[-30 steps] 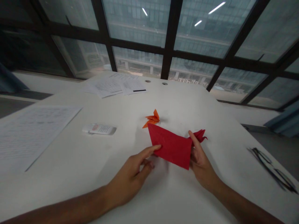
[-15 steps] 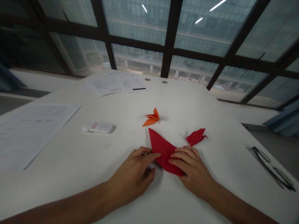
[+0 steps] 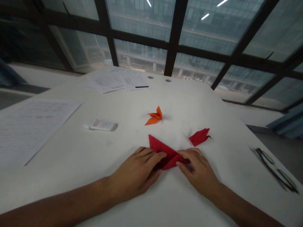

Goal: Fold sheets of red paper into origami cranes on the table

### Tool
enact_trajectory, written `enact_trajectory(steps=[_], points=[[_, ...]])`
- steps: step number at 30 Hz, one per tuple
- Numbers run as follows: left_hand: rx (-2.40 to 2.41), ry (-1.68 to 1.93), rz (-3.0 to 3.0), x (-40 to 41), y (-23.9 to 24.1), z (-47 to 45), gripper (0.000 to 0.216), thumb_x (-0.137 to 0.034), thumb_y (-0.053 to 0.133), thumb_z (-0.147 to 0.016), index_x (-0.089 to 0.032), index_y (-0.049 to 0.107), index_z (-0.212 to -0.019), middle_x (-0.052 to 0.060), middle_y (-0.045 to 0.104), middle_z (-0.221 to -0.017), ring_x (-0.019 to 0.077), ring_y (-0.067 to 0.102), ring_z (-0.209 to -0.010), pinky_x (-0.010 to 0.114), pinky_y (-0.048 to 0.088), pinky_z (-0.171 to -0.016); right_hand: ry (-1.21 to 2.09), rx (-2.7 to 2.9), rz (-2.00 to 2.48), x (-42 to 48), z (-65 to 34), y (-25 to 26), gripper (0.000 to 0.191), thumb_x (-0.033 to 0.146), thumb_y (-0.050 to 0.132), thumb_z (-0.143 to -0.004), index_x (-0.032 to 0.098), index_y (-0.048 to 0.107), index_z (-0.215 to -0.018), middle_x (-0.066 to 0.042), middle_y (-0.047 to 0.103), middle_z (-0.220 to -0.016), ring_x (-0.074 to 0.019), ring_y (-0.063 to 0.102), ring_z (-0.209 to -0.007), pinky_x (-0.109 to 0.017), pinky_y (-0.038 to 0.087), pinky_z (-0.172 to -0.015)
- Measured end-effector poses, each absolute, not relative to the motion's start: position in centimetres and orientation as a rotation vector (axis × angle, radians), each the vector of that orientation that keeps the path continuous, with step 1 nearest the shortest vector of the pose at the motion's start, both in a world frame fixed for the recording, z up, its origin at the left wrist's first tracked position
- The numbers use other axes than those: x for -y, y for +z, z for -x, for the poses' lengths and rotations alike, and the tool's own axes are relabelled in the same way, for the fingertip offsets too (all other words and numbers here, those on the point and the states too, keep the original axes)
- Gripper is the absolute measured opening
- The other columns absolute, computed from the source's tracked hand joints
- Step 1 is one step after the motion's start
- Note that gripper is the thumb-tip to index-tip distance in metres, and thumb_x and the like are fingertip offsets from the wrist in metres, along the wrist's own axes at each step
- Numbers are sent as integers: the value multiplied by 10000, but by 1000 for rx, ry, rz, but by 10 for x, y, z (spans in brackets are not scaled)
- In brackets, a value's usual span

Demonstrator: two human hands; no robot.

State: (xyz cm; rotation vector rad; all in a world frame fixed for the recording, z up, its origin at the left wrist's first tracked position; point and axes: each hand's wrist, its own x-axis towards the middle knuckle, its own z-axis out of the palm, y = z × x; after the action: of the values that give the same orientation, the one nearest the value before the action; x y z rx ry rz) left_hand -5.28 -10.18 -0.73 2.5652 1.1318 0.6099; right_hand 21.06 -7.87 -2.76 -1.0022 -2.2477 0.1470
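Note:
A folded sheet of red paper [image 3: 163,149] lies on the white table [image 3: 71,151] between my hands. My left hand [image 3: 137,171] rests on its left part with the fingers laid flat and pressing down. My right hand [image 3: 197,171] pinches the paper's near right corner between thumb and fingers. A finished red origami figure [image 3: 199,136] sits just beyond my right hand. An orange origami figure [image 3: 154,116] stands farther back, near the table's middle.
A small white tube-like item with a label [image 3: 100,125] lies to the left. Printed sheets [image 3: 30,124] cover the left side, and more papers [image 3: 118,81] lie at the far edge. Black glasses [image 3: 274,170] rest at the right. Large windows [image 3: 151,31] stand behind.
The red paper was held up as a raised sheet, then laid down and folded flatter. Both hands came down onto it and drew closer together.

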Motion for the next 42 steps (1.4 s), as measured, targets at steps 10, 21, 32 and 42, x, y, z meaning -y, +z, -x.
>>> enact_trajectory(steps=[10, 21, 32, 42], points=[[-1080, 534, -2626, 99, -9, 52, 244, -174, 539, -999, -254, 661, -1195, 54, 657, -1112, 223, 601, -1029, 386, 463, -907, 109, 2479, 857, 83, -204, -18, 85, 189, 627, -985, 228, 690, -1026, -59, 723, -1053, -250, 629, -998, -473, 515, -922], [-1465, 711, -2423, 98, -20, 53, 853, -330, 793, -837, -255, 324, -1546, 155, 416, -1555, 375, 463, -1389, 614, 469, -1118, 391, 2324, 1246, 79, -207, -25, 162, 227, 663, -943, 255, 660, -1103, -87, 658, -1298, -306, 559, -1254, -557, 423, -1060], [-1005, 1009, -2071, 99, -21, 58, 805, -98, 682, -899, -433, 317, -1535, 93, 355, -1495, 244, 563, -1267, 383, 641, -946, 1179, 1907, 1173, 91, -200, -10, 223, 252, 650, -949, 257, 591, -1164, -41, 688, -1129, -210, 648, -1033, -375, 498, -933], [-1220, 1059, -2453, 82, -4, 49, 112, -191, 622, -981, -258, 650, -1067, 57, 596, -1291, 254, 516, -1242, 482, 438, -1081, 1241, 1867, 1195, 86, -193, -10, 244, 398, 563, -1022, 187, 685, -1009, -25, 701, -860, -167, 621, -736, -277, 465, -651]])
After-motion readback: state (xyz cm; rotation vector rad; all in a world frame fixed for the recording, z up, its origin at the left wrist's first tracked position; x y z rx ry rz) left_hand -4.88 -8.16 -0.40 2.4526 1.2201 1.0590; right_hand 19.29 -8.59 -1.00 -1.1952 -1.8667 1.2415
